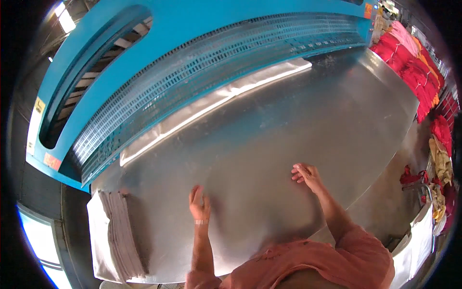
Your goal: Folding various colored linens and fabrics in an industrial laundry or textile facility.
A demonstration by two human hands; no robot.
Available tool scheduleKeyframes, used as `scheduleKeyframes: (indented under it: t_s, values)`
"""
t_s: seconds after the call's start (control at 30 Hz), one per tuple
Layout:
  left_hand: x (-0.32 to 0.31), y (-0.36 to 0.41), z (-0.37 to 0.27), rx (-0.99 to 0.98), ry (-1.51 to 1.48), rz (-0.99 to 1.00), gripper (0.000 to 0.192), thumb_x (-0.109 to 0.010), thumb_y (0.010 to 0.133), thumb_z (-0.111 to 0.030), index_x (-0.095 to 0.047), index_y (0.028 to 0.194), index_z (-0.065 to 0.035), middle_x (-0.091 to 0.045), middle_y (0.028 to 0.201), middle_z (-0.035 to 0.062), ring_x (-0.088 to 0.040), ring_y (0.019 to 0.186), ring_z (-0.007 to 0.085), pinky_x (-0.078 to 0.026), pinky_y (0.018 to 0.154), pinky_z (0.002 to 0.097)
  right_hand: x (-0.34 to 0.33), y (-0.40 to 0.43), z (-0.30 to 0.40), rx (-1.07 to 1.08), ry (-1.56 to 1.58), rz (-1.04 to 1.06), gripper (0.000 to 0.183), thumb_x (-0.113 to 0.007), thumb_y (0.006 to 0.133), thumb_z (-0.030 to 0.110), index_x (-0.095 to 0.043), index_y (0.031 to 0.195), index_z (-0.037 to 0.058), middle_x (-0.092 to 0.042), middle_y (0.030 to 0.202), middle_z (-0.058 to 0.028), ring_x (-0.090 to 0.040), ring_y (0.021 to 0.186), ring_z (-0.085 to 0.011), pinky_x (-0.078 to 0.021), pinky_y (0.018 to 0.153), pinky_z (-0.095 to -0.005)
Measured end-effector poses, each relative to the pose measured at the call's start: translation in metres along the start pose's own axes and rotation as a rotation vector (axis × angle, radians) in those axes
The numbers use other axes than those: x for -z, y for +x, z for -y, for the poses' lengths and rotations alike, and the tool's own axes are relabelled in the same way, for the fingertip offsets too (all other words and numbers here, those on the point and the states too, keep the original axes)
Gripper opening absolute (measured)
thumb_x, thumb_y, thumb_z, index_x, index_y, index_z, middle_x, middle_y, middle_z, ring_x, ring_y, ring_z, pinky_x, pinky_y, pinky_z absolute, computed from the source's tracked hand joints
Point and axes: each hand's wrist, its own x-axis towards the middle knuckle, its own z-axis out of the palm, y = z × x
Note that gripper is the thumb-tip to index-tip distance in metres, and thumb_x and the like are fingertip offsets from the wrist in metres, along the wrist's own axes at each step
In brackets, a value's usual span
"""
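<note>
Both of my hands hover over a large metal table (260, 144) and hold nothing. My left hand (199, 204), a band at its wrist, has its fingers apart, to the right of a stack of folded white cloths (115, 231) at the table's left edge. Farther right is my right hand (306, 175), its fingers loosely curled and apart. Beyond the hands, a long folded white cloth (216, 103) lies along the table's far side, against the slotted opening of a blue machine (202, 21).
Red, pink and orange cloth bundles (408, 65) are heaped past the table's right end. Below them, more cloths hang about a metal cart frame (429, 195), and white cloth (413, 245) lies at the lower right. A bright window or doorway (41, 238) shows at far left.
</note>
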Motion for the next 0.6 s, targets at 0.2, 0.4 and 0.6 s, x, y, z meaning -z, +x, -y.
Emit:
scheduleKeyframes:
  t_s: [0.2,0.4,0.6]
  values:
    - [-0.154,0.173,0.026,-0.217,0.223,0.081,0.026,-0.053,0.076,-0.014,-0.055,0.102,-0.0108,-0.054,0.106,0.0123,-0.049,0.099,0.0341,-0.042,0.082,0.0406,0.063,0.013,-0.032,-0.074,0.331,-0.008,0.037,-0.048,0.087,0.034,-0.055,0.103,0.0015,-0.06,0.089,-0.0094,-0.061,0.071,-0.0157,-0.0483,0.053,-0.0246]
    - [-0.208,0.3,0.048,-0.095,0.722,-0.053,0.042,-0.057,0.072,-0.019,-0.051,0.112,-0.0099,-0.05,0.113,0.0093,-0.041,0.113,0.0259,-0.04,0.085,0.0402,0.043,0.019,-0.013,-0.12,0.159,-0.173,0.034,-0.047,0.088,0.03,-0.054,0.102,0.0,-0.06,0.086,-0.0107,-0.062,0.065,-0.0158,-0.0452,0.043,-0.0222]
    - [-0.198,0.298,0.085,0.111,0.807,0.343,0.015,-0.063,0.068,-0.021,-0.064,0.08,-0.0123,-0.061,0.082,0.0078,-0.058,0.084,0.0229,-0.047,0.073,0.0329,0.032,0.019,-0.024,-0.139,0.005,-0.231,0.042,-0.045,0.086,0.039,-0.054,0.104,0.0024,-0.06,0.085,-0.0089,-0.06,0.061,-0.0148,-0.0439,0.042,-0.023]
